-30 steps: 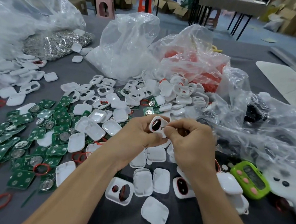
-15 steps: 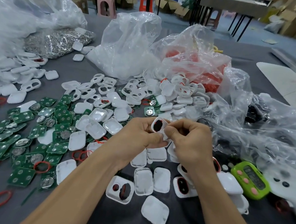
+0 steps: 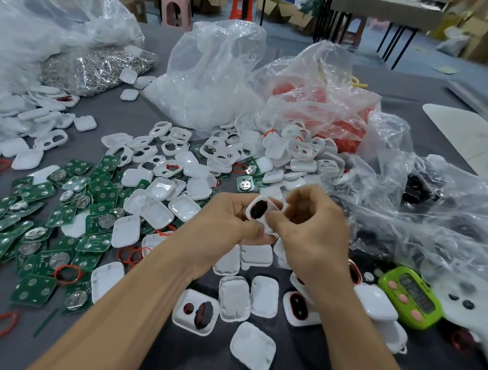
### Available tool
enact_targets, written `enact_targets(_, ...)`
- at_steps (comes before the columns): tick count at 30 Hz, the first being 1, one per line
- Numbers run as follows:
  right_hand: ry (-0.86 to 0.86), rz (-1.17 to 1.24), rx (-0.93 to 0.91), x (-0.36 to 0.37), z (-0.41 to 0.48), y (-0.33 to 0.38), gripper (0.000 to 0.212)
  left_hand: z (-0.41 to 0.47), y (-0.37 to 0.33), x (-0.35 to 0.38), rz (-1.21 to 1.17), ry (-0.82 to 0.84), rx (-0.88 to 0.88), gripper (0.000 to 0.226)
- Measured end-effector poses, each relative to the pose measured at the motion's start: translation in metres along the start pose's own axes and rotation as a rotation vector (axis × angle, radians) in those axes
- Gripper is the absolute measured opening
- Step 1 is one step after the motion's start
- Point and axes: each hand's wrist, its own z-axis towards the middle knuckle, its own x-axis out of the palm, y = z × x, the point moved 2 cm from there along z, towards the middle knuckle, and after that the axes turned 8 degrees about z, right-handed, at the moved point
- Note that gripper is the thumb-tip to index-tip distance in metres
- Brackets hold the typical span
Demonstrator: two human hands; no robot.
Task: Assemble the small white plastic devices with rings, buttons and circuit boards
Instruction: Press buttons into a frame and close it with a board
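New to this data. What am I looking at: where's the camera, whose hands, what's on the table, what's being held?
There is no robot here: a person works with bare hands. The single picture comes from a wide-angle camera worn on their head, looking forward and down, so both forearms enter from the bottom. On the grey table lie green circuit boards to the left, white shells scattered across the middle and near edge, loose red rings, clear plastic bags behind holding more parts, and a green timer at the right. The left hand and right hand meet in the centre, both pinching one white casing with a black button seated in its opening. What the right fingers do behind it is hidden.
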Motion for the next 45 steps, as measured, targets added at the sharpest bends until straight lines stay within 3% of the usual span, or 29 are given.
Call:
enact_targets(2,0.078,-0.069,-0.017,0.000,0.001,0.001,0.021,-0.001,0.000,0.001,0.008,0.005,-0.001,0.039)
enact_targets(8,0.076,-0.072,-0.163,0.001,-0.003,0.004,0.016,0.000,0.001,0.001,-0.053,0.005,-0.002,0.038)
enact_targets(13,0.172,0.381,0.206,-0.005,0.005,-0.005,0.011,0.001,0.001,0.000,-0.121,0.040,-0.062,0.037)
enact_targets(15,0.165,0.435,0.249,-0.008,0.007,-0.007,0.011,0.001,0.000,-0.001,-0.164,0.051,-0.081,0.038)
enact_targets(23,0.132,0.383,0.218,-0.011,0.008,-0.010,0.024,-0.002,-0.005,-0.002,-0.151,0.003,-0.092,0.034)
enact_targets(35,0.084,0.220,0.026,-0.009,-0.002,-0.004,0.004,-0.003,-0.007,-0.001,-0.138,-0.088,-0.076,0.027)
enact_targets(45,0.076,0.070,-0.076,-0.006,-0.004,-0.001,0.018,-0.004,-0.007,0.001,-0.061,-0.184,-0.058,0.025)
